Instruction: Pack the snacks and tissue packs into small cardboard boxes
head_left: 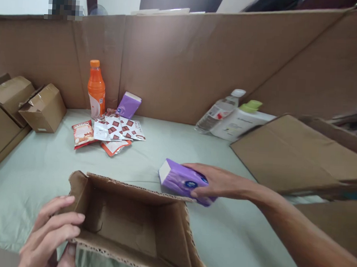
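An open cardboard box with nothing in it sits at the front, its top edges rough and torn. My left hand grips its left wall, fingers over the rim and thumb outside. Just beyond the box's far right corner, my right hand is closed around a purple tissue pack. The pack is tilted, its white end facing left, and partly covered by my fingers. Whether it touches the cloth beneath I cannot tell.
Snack packets, an orange drink bottle and another purple tissue pack stand back left. Small cartons are at far left. A water bottle and a white pump bottle lean near a large carton. A cardboard wall runs behind.
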A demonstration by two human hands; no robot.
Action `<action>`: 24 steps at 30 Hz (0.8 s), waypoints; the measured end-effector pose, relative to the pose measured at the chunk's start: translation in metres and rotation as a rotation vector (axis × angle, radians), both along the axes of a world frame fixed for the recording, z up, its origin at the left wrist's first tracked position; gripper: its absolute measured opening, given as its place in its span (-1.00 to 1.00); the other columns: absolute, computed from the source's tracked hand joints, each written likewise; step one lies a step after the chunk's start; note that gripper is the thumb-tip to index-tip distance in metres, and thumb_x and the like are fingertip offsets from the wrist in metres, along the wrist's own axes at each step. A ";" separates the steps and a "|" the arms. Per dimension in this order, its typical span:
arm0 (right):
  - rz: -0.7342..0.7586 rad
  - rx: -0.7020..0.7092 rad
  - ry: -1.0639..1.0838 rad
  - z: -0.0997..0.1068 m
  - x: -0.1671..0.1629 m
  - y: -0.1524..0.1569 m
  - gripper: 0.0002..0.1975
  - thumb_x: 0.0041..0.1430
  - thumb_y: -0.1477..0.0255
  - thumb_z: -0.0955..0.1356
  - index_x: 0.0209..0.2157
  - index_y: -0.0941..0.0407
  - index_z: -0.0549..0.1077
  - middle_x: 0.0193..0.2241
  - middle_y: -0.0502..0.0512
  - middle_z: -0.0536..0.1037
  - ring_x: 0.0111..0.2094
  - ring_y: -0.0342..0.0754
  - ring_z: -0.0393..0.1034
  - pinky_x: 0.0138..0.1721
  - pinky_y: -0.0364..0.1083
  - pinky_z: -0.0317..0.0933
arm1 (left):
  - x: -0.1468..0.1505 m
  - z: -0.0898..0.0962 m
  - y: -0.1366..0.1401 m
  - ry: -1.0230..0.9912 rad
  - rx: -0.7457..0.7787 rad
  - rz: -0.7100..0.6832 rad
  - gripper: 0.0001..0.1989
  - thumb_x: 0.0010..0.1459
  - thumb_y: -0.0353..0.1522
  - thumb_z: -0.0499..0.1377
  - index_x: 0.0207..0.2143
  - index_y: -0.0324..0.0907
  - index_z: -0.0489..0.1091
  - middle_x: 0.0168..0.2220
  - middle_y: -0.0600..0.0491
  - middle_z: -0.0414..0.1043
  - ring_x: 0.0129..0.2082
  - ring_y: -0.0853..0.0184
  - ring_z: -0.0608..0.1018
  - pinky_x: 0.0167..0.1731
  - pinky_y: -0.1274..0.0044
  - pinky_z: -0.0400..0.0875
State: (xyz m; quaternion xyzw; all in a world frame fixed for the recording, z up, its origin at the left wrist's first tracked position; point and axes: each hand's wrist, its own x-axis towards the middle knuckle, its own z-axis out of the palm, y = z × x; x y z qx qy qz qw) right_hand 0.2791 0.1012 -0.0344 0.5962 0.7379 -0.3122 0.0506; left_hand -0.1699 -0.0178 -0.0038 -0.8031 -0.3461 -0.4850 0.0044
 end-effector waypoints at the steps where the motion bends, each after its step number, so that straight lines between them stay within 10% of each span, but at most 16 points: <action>1: 0.001 -0.090 0.079 0.006 0.004 -0.011 -0.06 -0.08 -0.08 0.42 0.29 0.12 0.38 0.12 0.27 0.54 0.09 0.33 0.45 0.07 0.09 0.35 | 0.001 -0.002 -0.001 -0.022 -0.014 -0.010 -0.73 0.05 -0.62 0.17 -0.22 -0.20 0.49 -0.24 -0.03 0.64 0.02 0.08 0.60 -0.03 0.25 0.56; 7: -0.237 -0.020 0.321 0.007 0.019 -0.042 -0.12 0.05 -0.28 0.28 0.11 0.14 0.53 0.11 0.30 0.56 0.15 0.40 0.41 0.16 0.21 0.29 | -0.002 -0.009 -0.003 -0.063 -0.005 -0.034 -0.69 0.04 -0.64 0.20 -0.16 -0.23 0.50 -0.19 -0.07 0.61 0.06 0.01 0.56 -0.01 0.19 0.49; 17: -0.850 0.366 0.747 -0.084 -0.010 -0.116 0.29 -0.23 -0.16 0.52 0.42 0.13 0.02 0.34 0.46 0.28 0.30 0.39 0.27 0.24 0.24 0.26 | 0.001 -0.014 -0.009 -0.139 -0.013 -0.024 -0.54 0.06 -0.67 0.21 0.00 -0.20 0.45 -0.13 -0.05 0.61 0.11 0.03 0.54 0.04 0.14 0.50; 24: -1.116 0.588 0.727 -0.056 -0.044 -0.102 -0.32 -0.42 0.04 0.57 -0.18 -0.01 0.47 -0.28 0.15 0.63 -0.16 0.36 0.56 -0.11 0.29 0.48 | 0.006 -0.009 -0.014 -0.077 -0.030 -0.004 -0.66 0.09 -0.66 0.19 -0.11 -0.18 0.41 -0.13 -0.05 0.59 0.09 0.09 0.55 0.05 0.18 0.52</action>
